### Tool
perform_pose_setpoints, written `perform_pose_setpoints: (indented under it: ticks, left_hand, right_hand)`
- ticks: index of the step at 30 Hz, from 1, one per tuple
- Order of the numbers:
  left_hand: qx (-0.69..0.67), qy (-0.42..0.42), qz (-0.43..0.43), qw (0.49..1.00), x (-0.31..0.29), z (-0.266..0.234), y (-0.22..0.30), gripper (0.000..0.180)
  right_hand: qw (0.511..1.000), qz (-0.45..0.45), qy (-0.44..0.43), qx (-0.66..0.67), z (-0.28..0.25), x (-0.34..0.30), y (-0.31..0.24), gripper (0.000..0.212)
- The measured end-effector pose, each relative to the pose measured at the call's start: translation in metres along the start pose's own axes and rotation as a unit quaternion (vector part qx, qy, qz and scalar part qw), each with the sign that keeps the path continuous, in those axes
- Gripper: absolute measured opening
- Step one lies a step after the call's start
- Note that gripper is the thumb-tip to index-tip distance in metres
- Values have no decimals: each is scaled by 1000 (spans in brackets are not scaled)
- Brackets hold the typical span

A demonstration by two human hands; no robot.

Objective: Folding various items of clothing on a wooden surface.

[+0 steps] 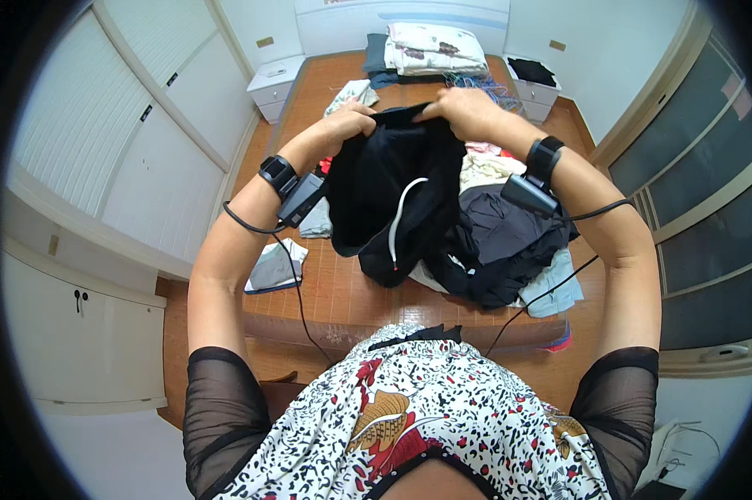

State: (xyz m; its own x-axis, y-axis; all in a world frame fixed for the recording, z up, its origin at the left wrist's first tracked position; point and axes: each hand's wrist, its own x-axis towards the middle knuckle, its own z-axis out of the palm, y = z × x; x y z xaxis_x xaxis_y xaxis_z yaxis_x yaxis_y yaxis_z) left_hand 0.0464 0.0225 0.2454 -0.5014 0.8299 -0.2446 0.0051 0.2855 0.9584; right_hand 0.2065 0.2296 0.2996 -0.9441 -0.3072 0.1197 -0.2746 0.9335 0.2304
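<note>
A black garment with a white drawstring [397, 179], probably shorts or trousers, hangs in front of me over the bed. My left hand [351, 123] pinches its upper edge at the left corner. On the right, my right hand [462, 112] grips the same edge, so the band is stretched between both hands. Its lower part droops toward the near side of the bed. Behind and to the right of it lies a heap of dark clothes [517, 237], partly covered by the hanging cloth.
The bed [347, 304] has a brown mat. Folded grey-and-white clothes [277, 267] lie at its left, light blue cloth [555, 283] at its right. Folded bedding [437, 48] is stacked at the far end. Nightstands [276, 86] flank the bed; white wardrobes [134, 108] line the left wall.
</note>
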Motion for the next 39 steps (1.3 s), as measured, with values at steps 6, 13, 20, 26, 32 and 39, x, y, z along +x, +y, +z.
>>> perform_pose_setpoints:
  ticks: [6, 13, 20, 26, 32, 39]
  left_hand:
    - [-102, 71, -141, 982, 35, 27, -28, 9]
    - [-270, -38, -92, 958, 2, 138, -21, 25]
    - [-293, -154, 38, 943, -19, 155, -63, 35]
    - [-431, -109, -23, 895, -13, 136, -83, 29]
    - [-472, -198, -28, 859, -26, 168, -68, 24]
    - [-325, -95, 60, 939, -2, 161, -107, 39]
  right_hand:
    - [988, 118, -95, -40, 57, -8, -28, 20]
    - [768, 292, -110, 559, 154, -16, -74, 16]
    - [558, 330, -33, 761, 221, -51, -61, 15]
    - [486, 371, 2, 791, 248, -73, -51, 17]
    - [659, 378, -70, 646, 259, -70, -77, 20]
    - [943, 269, -97, 169, 214, -53, -67, 31]
